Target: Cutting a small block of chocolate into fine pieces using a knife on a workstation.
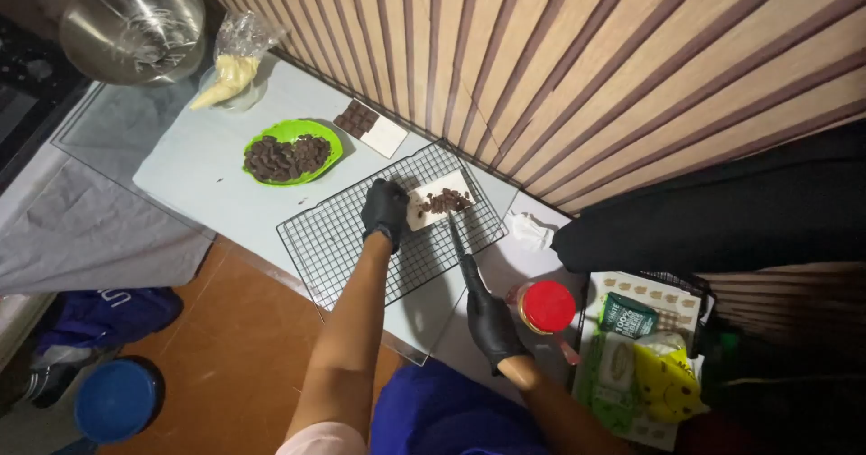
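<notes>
**On the wire rack: chocolate under the knife**

On black wire cooling rack (343, 238): small white cutting board (431, 204) with chopped dark chocolate pieces (445, 202). Left hand (385, 210), black-gloved, pressed flat on board's near edge, fingers spread. Right hand (492, 326), black-gloved, closed around knife (463, 249) handle, blade tip angled toward chocolate. Nearby: green plate (294, 155) of chocolate chunks, red-lidded jar (545, 307), steel bowl (132, 24).

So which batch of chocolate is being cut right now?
The pieces on the small white board atop the wire rack, under the knife. The green plate pile and bar lie untouched.
</notes>
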